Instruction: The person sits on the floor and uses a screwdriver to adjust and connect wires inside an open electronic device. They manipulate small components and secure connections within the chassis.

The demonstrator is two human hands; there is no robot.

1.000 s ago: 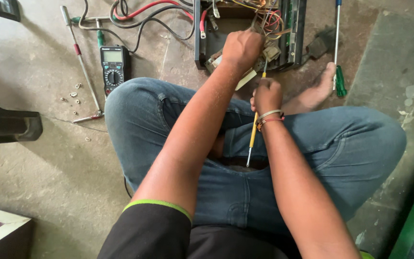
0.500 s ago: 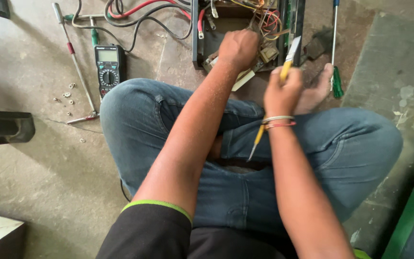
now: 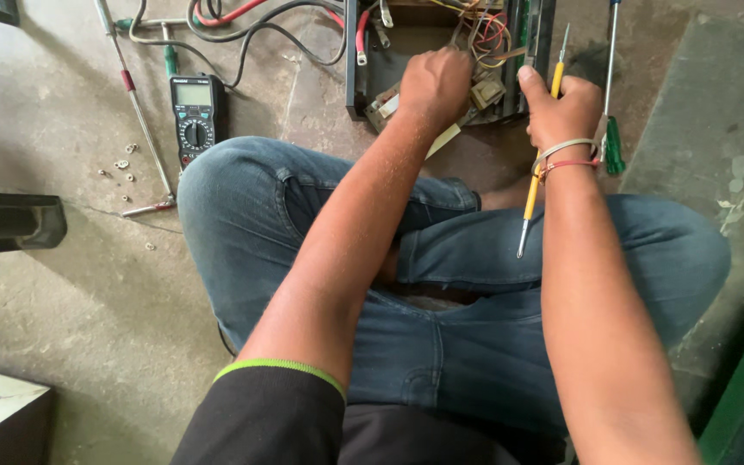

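Left hand (image 3: 435,84) is closed on a component inside the opened electrical unit (image 3: 372,69); right hand (image 3: 566,108) grips the yellow screwdriver (image 3: 531,189) firmly and should steady it before probing.

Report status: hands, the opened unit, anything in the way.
Left hand inside the opened electrical unit, gripping a part among the wires. Right hand closed on a yellow screwdriver beside the unit. Green-handled screwdriver lies just right; nothing blocking.

Single head-worn camera, looking steeply down from close above, over crossed jeans-clad legs (image 3: 441,284), toward concrete floor (image 3: 62,344) ahead
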